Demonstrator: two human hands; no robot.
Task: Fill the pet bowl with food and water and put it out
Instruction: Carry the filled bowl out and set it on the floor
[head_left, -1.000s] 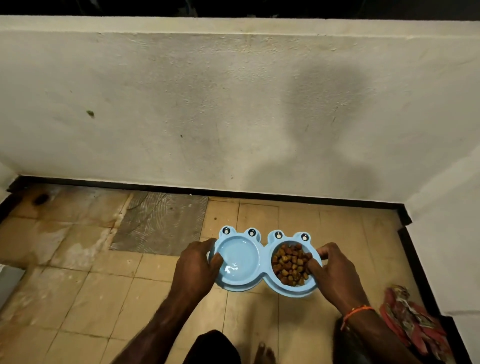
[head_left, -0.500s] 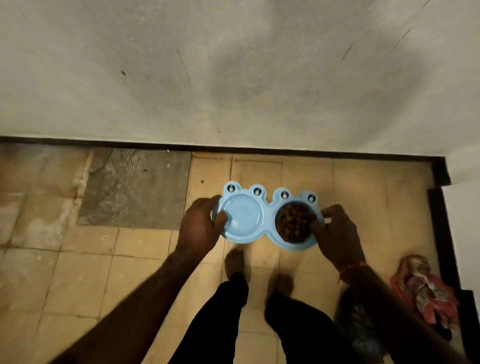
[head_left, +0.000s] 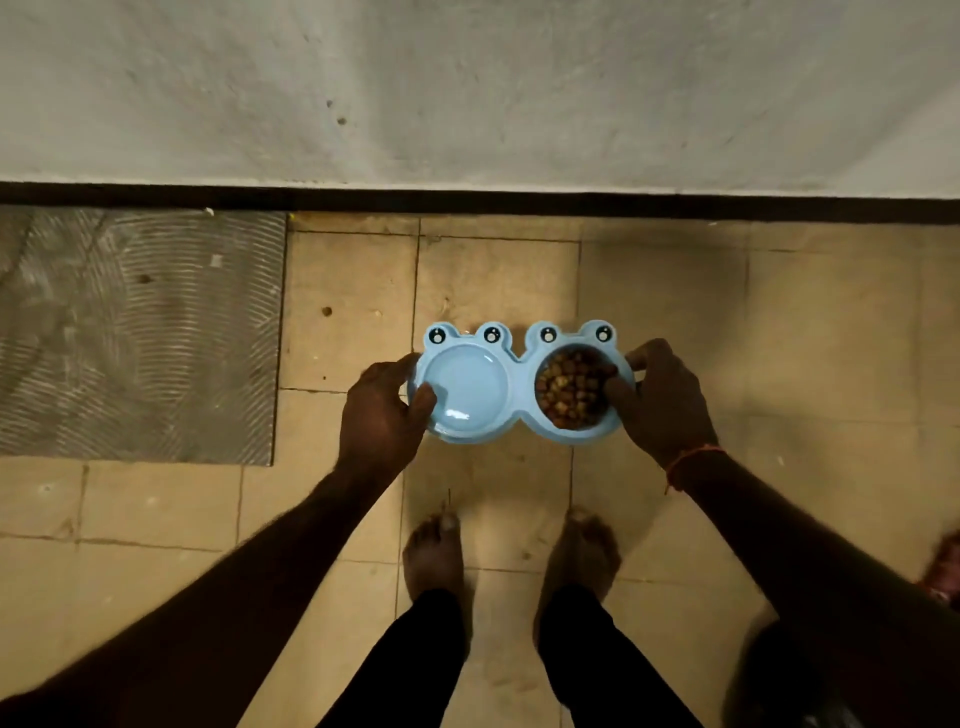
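worn beige tiled floor (head_left: 675, 322) running to a white wall; grey ridged bare patch (head_left: 140, 332) at left; two bare feet (head_left: 434, 556) standing on tiles.

Left hand (head_left: 382, 415): fingers hidden under pet bowl (head_left: 517, 387) rim.
Lower right: pink object (head_left: 946, 569), cut off.

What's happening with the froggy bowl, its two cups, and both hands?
Bowl: held level by both ends, above the floor.
Left cup: looks to hold clear water.
Right cup: full of brown kibble.
Left hand: gripping the left rim.
Right hand: gripping the right rim.
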